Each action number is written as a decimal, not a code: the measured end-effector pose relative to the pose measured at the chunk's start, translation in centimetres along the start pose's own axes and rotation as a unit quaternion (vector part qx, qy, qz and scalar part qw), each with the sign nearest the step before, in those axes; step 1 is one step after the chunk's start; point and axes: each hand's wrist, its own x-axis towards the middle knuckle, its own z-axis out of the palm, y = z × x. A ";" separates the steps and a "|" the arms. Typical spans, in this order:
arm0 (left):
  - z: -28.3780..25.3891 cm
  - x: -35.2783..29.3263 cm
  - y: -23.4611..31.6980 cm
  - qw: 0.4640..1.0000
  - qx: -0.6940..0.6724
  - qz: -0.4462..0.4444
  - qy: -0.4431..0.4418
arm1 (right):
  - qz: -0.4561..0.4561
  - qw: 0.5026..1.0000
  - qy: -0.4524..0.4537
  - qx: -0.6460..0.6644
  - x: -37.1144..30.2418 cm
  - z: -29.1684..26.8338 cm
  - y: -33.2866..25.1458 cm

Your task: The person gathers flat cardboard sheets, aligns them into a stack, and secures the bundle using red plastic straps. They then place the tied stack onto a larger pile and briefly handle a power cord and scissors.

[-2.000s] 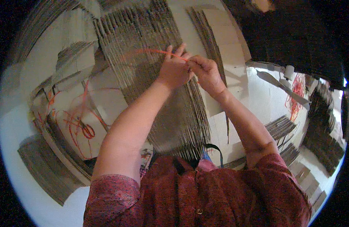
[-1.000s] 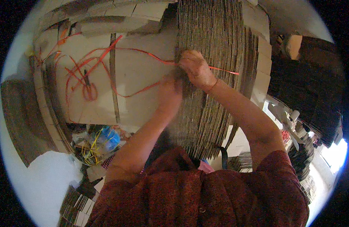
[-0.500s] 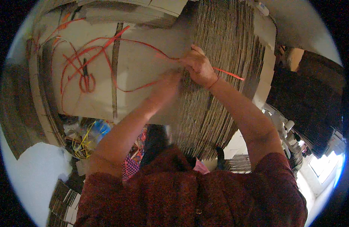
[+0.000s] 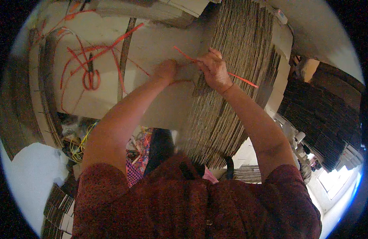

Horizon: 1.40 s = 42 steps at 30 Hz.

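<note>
My right hand (image 4: 214, 71) is closed on a red plastic strap (image 4: 243, 80) at the upper left edge of a tall stack of cardboard sheets (image 4: 236, 51). One loose strap end points up and left from its fingers. The strap's other part lies across the stack. Farther left, my left hand (image 4: 167, 71) looks closed on the strap too, though motion blurs its fingers. A faint red line runs between both hands. More strap lies in loops on the pale board surface (image 4: 152, 107). Scissors with red handles (image 4: 91, 79) lie there among the loops.
More stacked cardboard (image 4: 319, 115) stands at the right, and further sheets (image 4: 46, 91) stand at the left. Below the board is a heap of yellow cord (image 4: 77, 150) and coloured scraps. A dark strip (image 4: 126, 59) crosses the board.
My left hand has moved left and up, away from my right hand. A loose strap end now shows above and left of my right hand, which has hardly moved.
</note>
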 end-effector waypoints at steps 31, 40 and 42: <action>-11.2 -6.5 2.7 0.748 -0.659 -0.054 -0.065 | -0.035 0.974 -0.160 -0.155 0.8 1.9 0.7; -17.1 -5.4 -1.0 0.335 -0.839 -0.107 0.416 | -0.017 0.981 -0.168 -0.099 1.0 1.6 0.0; -11.4 -6.1 -5.2 0.728 -0.626 -0.126 0.249 | 0.016 0.976 -0.201 -0.088 1.4 1.7 0.0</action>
